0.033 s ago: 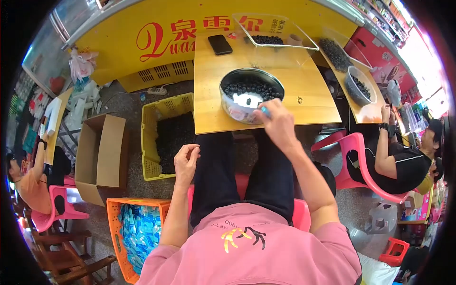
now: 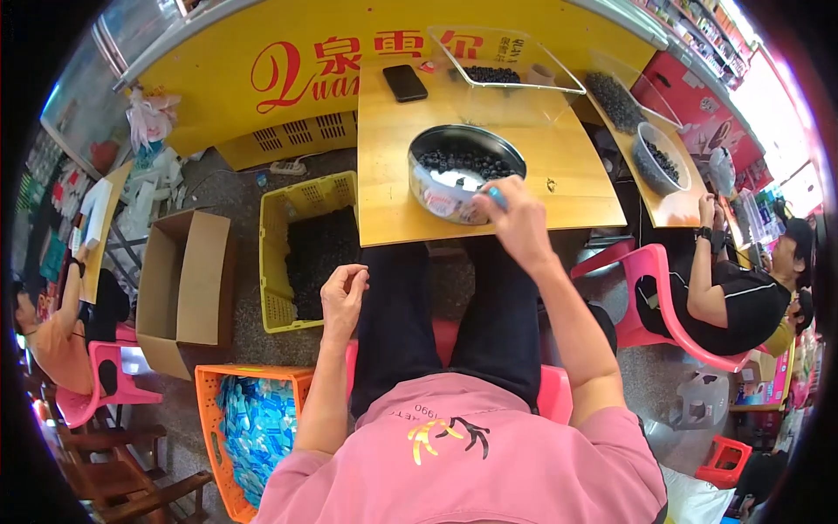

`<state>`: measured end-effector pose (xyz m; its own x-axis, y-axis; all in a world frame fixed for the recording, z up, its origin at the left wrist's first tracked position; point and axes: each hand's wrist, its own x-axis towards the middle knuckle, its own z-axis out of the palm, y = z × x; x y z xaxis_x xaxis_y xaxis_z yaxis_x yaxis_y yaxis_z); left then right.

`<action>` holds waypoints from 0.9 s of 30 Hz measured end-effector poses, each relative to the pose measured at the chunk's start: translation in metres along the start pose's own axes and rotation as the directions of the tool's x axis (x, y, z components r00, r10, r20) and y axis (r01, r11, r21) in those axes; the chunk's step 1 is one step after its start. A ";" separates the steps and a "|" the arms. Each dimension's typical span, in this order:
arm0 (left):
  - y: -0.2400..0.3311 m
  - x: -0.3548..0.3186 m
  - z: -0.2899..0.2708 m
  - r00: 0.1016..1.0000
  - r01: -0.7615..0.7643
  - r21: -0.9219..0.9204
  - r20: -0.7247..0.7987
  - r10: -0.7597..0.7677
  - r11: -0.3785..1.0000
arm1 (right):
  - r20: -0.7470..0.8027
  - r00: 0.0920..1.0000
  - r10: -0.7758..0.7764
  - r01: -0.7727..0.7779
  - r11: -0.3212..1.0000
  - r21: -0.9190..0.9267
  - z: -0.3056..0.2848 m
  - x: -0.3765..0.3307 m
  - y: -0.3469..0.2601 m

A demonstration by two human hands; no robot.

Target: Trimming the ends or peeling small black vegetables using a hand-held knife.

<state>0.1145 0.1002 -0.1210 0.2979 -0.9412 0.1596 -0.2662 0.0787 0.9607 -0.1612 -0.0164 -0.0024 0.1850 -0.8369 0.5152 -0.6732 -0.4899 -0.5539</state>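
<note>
Right hand [image 2: 517,217] at rim of tin [image 2: 436,200] | left hand [image 2: 343,293] clear of table [image 2: 576,188]

We see a yellow wooden tabletop [image 2: 572,196] with a smooth, glossy surface and a straight near edge. On its far left part lies a black smartphone [image 2: 404,83], set at a slant. Near the middle of the near edge stands a round metal tin [image 2: 432,199], and at the far right sits a clear rectangular bin [image 2: 528,86] with a white rim. To the right, we find a second wooden tabletop [image 2: 685,210] bearing a clear round tub [image 2: 648,177]. On the grey speckled floor [image 2: 247,271], left of us, stand a yellow plastic crate [image 2: 274,262] and an open cardboard box [image 2: 202,279].
</note>
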 end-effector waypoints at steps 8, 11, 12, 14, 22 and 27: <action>0.000 0.006 0.009 0.997 -0.042 -0.004 0.067 0.042 0.999 | 0.053 0.999 0.002 0.003 0.995 -0.103 0.005 -0.007 -0.008; -0.002 0.006 0.007 0.991 -0.039 0.019 0.127 0.036 0.999 | 0.043 0.999 -0.001 0.007 0.992 -0.124 0.016 -0.022 -0.011; -0.002 0.005 0.006 0.990 -0.039 0.021 0.135 0.035 0.999 | 0.036 0.999 -0.008 0.012 0.993 -0.121 0.021 -0.027 -0.009; -0.003 0.005 0.004 0.992 -0.007 0.018 0.128 0.004 1.000 | 0.021 0.999 -0.025 0.027 0.992 -0.123 0.025 -0.031 -0.010; -0.006 0.008 0.006 0.984 0.007 0.026 0.175 -0.012 1.000 | -0.001 1.000 -0.020 0.019 0.994 -0.107 0.024 -0.033 -0.010; -0.012 0.010 0.006 0.982 -0.007 0.078 0.190 -0.008 0.997 | 0.115 0.993 -0.038 0.025 0.993 0.117 -0.005 0.006 0.023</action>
<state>0.1158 0.0880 -0.1326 0.1204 -0.9870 0.1062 -0.3389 0.0597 0.9389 -0.1790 -0.0317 -0.0087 0.2916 -0.8400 0.4576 -0.5800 -0.5356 -0.6137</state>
